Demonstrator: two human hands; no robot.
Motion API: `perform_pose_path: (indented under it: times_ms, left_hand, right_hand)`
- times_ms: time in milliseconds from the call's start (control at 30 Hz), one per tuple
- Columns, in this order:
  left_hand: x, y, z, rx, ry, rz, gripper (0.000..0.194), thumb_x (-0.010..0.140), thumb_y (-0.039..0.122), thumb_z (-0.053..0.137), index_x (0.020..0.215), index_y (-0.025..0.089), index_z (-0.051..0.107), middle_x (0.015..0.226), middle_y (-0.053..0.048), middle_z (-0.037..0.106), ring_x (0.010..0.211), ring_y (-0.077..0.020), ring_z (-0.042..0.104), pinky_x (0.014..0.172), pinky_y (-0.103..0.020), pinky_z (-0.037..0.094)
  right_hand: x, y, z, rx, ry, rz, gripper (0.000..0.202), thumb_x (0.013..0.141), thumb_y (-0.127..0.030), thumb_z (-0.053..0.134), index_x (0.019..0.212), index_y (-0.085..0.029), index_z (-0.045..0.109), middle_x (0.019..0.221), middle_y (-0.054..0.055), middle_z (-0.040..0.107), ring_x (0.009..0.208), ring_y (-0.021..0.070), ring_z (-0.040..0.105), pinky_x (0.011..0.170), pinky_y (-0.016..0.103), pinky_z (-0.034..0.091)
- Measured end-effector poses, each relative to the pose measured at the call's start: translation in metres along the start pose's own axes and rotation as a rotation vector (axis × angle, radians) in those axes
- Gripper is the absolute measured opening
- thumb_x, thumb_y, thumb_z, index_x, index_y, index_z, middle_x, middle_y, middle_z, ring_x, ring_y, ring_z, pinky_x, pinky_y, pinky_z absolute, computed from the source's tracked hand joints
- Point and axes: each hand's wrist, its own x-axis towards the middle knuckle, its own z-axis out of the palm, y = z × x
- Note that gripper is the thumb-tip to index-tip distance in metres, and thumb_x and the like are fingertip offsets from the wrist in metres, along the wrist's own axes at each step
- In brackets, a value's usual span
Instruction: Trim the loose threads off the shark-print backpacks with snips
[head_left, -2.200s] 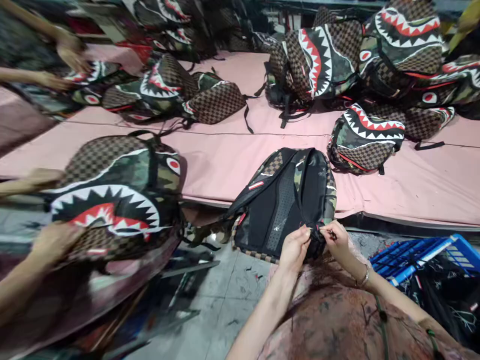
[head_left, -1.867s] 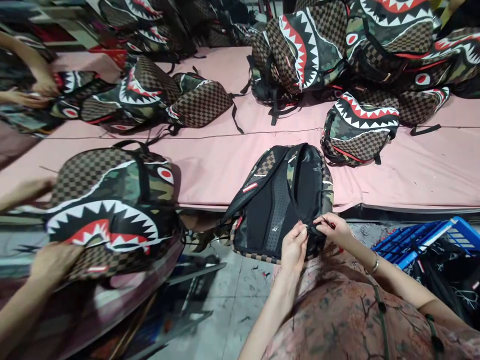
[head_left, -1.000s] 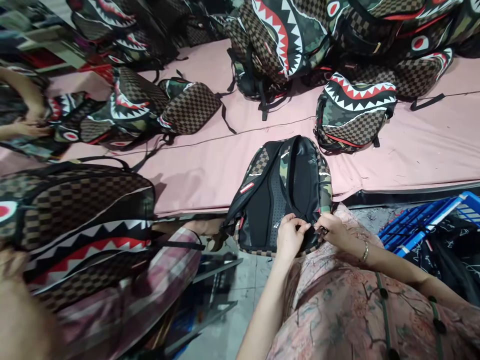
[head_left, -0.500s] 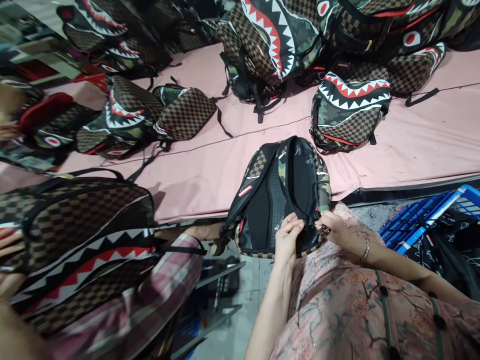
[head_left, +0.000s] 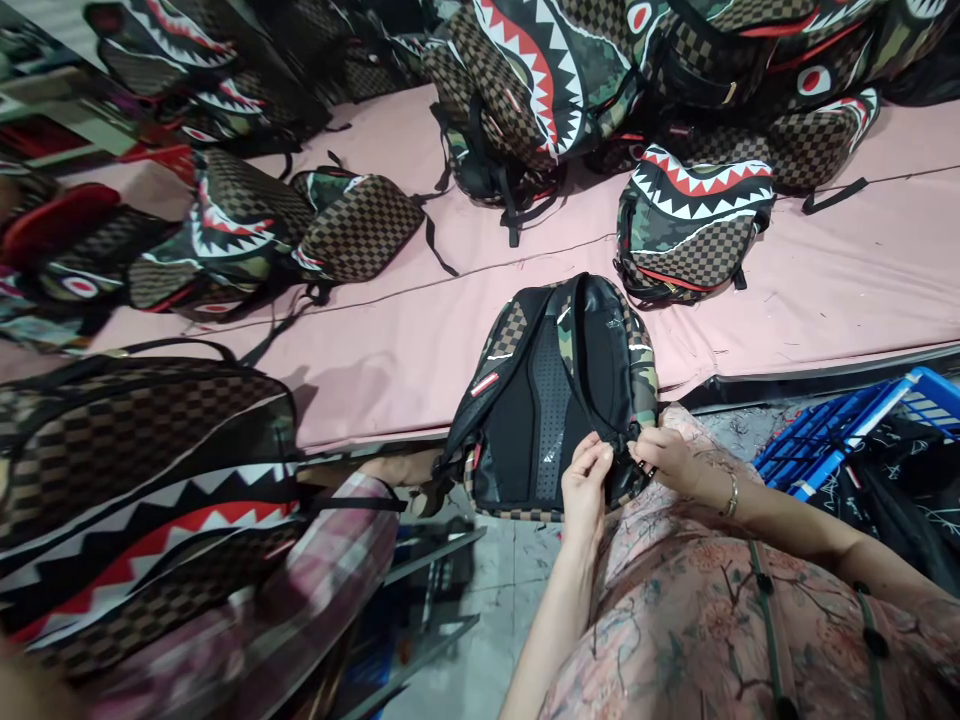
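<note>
A backpack (head_left: 547, 400) rests back side up at the table's front edge and against my lap, its black padded panel and shoulder straps showing. My left hand (head_left: 587, 478) is closed in a pinch on the lower end of the right-side shoulder strap (head_left: 589, 405). Just to its right, my right hand (head_left: 667, 462) is also closed, thumb and finger pinching the webbing by the dark strap buckle. Something small and dark shows at my right fingers, too small to make out. The strap's tip is partly hidden by my fingers.
Several shark-mouth backpacks lie along the pink-covered table (head_left: 375, 340), one shark-mouth backpack (head_left: 694, 225) close beyond mine. At left, a co-worker in a plaid sleeve (head_left: 337, 560) has a large checkered backpack (head_left: 150, 480). A blue basket (head_left: 832, 440) with black fabric stands at right.
My left hand has shifted slightly right, closer to my right hand, and its pinch is now at the strap's end. At left, the co-worker's fingers on the large backpack have slipped from view.
</note>
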Motion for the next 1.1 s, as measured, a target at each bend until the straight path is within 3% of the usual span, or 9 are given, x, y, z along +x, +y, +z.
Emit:
perform_pose_path:
  times_ms: [267, 400, 600, 767, 933, 1100]
  left_hand:
    - [0.004, -0.007, 0.008, 0.213, 0.095, 0.098, 0.033, 0.057, 0.044, 0.073, 0.063, 0.012, 0.068, 0.096, -0.009, 0.061, 0.100, -0.0220, 0.055, 0.089, -0.034, 0.039]
    - [0.003, -0.012, 0.009, 0.209, 0.101, 0.121, 0.032, 0.059, 0.044, 0.071, 0.065, 0.013, 0.068, 0.100, -0.010, 0.060, 0.104, -0.0230, 0.053, 0.092, -0.036, 0.036]
    - [-0.002, -0.016, 0.008, 0.165, 0.090, 0.206, 0.027, 0.061, 0.040, 0.071, 0.070, 0.014, 0.067, 0.110, -0.010, 0.054, 0.109, -0.0219, 0.049, 0.096, -0.036, 0.034]
    - [-0.004, -0.014, 0.012, 0.156, 0.090, 0.279, 0.025, 0.065, 0.039, 0.068, 0.074, 0.016, 0.064, 0.117, -0.009, 0.047, 0.107, -0.0189, 0.050, 0.095, -0.034, 0.036]
    - [-0.002, -0.016, 0.013, 0.196, 0.075, 0.317, 0.027, 0.067, 0.041, 0.065, 0.074, 0.016, 0.063, 0.119, -0.008, 0.046, 0.105, -0.0174, 0.051, 0.094, -0.030, 0.037]
    - [0.001, -0.021, 0.011, 0.232, 0.073, 0.342, 0.023, 0.069, 0.039, 0.063, 0.073, 0.017, 0.063, 0.120, -0.007, 0.045, 0.105, -0.0167, 0.051, 0.095, -0.029, 0.036]
  right_hand:
    - [0.001, -0.002, 0.002, 0.002, -0.060, 0.025, 0.016, 0.075, -0.011, 0.042, 0.075, -0.020, 0.056, 0.062, 0.001, 0.045, 0.054, 0.0146, 0.035, 0.050, 0.027, 0.023]
    - [0.000, -0.004, 0.000, 0.029, -0.066, 0.095, 0.014, 0.072, -0.009, 0.044, 0.069, -0.020, 0.053, 0.062, 0.001, 0.045, 0.056, 0.0145, 0.037, 0.050, 0.027, 0.025]
    - [0.008, -0.022, -0.010, 0.294, 0.137, 0.424, 0.012, 0.073, -0.010, 0.045, 0.067, -0.020, 0.049, 0.063, -0.001, 0.047, 0.059, 0.0125, 0.044, 0.055, 0.023, 0.034]
    - [0.016, -0.038, -0.039, 0.533, 0.068, 0.672, 0.014, 0.077, -0.023, 0.054, 0.089, -0.020, 0.049, 0.065, -0.004, 0.047, 0.056, 0.0111, 0.044, 0.052, 0.022, 0.037]
    - [0.009, -0.039, -0.062, 0.458, 0.006, 0.614, 0.015, 0.088, -0.026, 0.039, 0.093, -0.019, 0.052, 0.085, 0.003, 0.057, 0.076, 0.0140, 0.051, 0.066, 0.026, 0.040]
    - [0.001, -0.037, -0.063, 0.353, -0.080, 0.616, 0.014, 0.082, -0.032, 0.053, 0.082, -0.019, 0.056, 0.067, -0.001, 0.055, 0.061, 0.0124, 0.048, 0.054, 0.022, 0.034]
